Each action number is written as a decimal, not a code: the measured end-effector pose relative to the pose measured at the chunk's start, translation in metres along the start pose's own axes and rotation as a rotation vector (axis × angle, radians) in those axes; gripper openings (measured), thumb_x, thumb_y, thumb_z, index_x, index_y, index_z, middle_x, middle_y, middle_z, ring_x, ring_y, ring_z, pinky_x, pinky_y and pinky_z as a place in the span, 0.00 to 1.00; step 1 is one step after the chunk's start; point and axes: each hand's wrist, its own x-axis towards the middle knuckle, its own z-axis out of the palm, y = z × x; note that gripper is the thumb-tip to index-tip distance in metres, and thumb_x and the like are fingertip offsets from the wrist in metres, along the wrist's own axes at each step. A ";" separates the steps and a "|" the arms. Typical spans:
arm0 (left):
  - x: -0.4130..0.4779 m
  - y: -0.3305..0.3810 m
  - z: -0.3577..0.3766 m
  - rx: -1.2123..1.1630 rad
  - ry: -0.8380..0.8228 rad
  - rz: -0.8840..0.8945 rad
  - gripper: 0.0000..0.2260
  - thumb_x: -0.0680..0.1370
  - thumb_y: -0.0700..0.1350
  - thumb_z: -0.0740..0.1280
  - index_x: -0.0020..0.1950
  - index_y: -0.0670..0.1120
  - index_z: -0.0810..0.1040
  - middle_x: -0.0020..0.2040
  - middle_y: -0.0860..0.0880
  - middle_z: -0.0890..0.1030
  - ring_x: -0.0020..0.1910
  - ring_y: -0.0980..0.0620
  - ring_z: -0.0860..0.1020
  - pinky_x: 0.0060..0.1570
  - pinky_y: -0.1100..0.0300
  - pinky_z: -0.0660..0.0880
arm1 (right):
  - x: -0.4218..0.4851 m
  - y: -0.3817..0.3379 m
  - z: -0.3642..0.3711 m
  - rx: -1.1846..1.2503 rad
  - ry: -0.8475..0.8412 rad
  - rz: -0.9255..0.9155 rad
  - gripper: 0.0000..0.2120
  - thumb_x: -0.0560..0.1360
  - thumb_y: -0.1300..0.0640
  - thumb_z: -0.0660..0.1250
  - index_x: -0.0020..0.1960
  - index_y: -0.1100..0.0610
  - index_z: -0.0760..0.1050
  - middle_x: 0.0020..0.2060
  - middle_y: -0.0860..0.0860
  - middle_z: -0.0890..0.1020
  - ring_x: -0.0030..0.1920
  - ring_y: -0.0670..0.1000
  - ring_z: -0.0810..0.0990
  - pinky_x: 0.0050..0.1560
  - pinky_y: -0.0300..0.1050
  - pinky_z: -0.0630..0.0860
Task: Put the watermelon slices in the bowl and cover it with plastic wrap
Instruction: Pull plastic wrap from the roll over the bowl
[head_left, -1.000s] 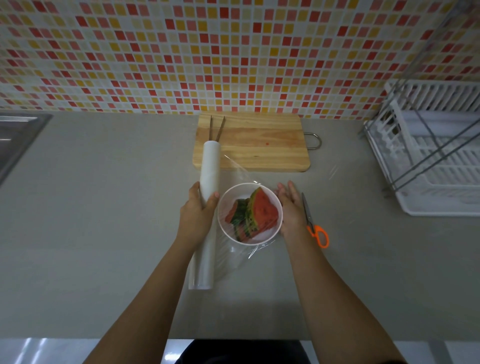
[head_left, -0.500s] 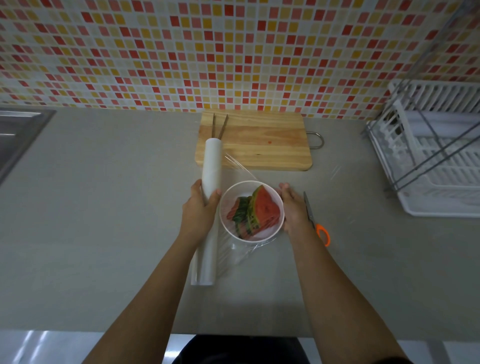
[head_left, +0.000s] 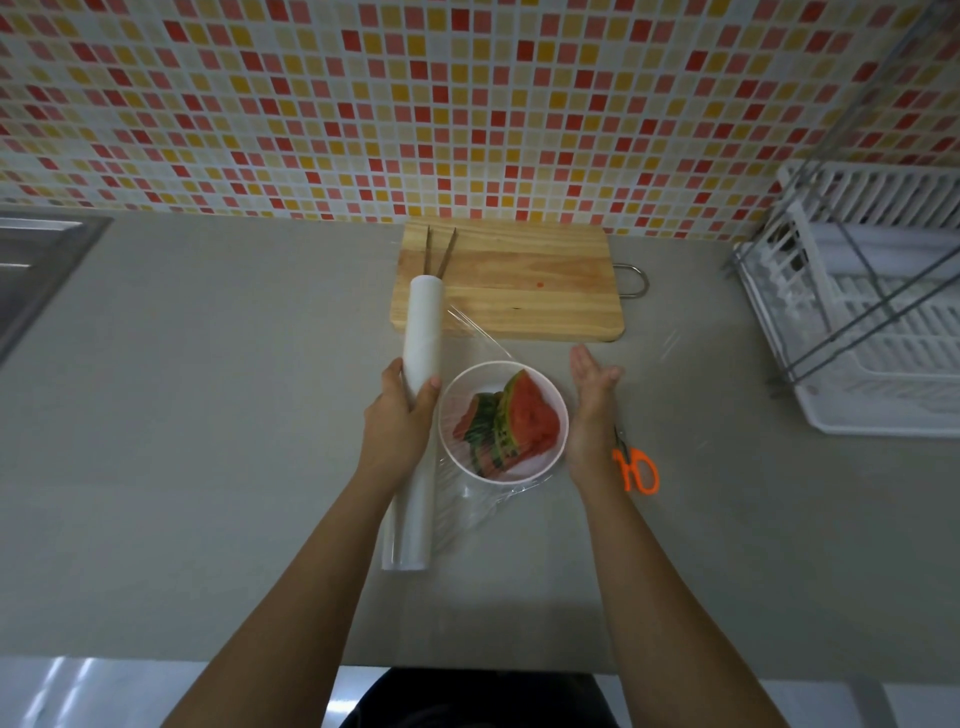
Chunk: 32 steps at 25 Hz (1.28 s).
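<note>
Beside bowl (head_left: 555, 400): L hand (head_left: 397, 423) grips roll (head_left: 423, 332) (unlabelled).

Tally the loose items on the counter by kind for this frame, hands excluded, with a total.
Bowl holding watermelon slices: 1
Plastic wrap roll: 1
Cutting board: 1
Chopsticks: 2
Scissors: 1
Dish rack: 1
Total: 7

Grey countertop (head_left: 208, 415) under mosaic tile wall (head_left: 415, 104), red, yellow, pink. Steel sink (head_left: 31, 260) at left edge; white dish rack (head_left: 872, 322) far right.
</note>
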 end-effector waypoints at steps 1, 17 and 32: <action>0.000 0.000 0.000 0.003 0.000 -0.001 0.25 0.80 0.54 0.60 0.74 0.46 0.61 0.63 0.40 0.76 0.59 0.40 0.76 0.51 0.56 0.69 | -0.004 0.003 0.003 -0.004 -0.033 -0.004 0.40 0.70 0.28 0.42 0.71 0.53 0.64 0.70 0.47 0.68 0.68 0.44 0.66 0.66 0.38 0.60; 0.005 -0.007 -0.001 -0.045 -0.127 -0.149 0.21 0.80 0.57 0.56 0.66 0.44 0.61 0.59 0.44 0.74 0.51 0.45 0.74 0.49 0.55 0.68 | -0.021 0.021 0.006 -0.268 0.107 0.113 0.24 0.80 0.43 0.46 0.56 0.55 0.76 0.51 0.50 0.80 0.54 0.50 0.76 0.54 0.43 0.71; 0.019 -0.003 0.016 -0.317 -0.303 -0.250 0.21 0.75 0.55 0.65 0.62 0.47 0.65 0.57 0.46 0.75 0.52 0.48 0.78 0.54 0.48 0.77 | 0.030 -0.004 -0.007 -0.386 0.157 0.113 0.22 0.81 0.51 0.48 0.61 0.62 0.73 0.59 0.62 0.77 0.58 0.59 0.76 0.61 0.51 0.72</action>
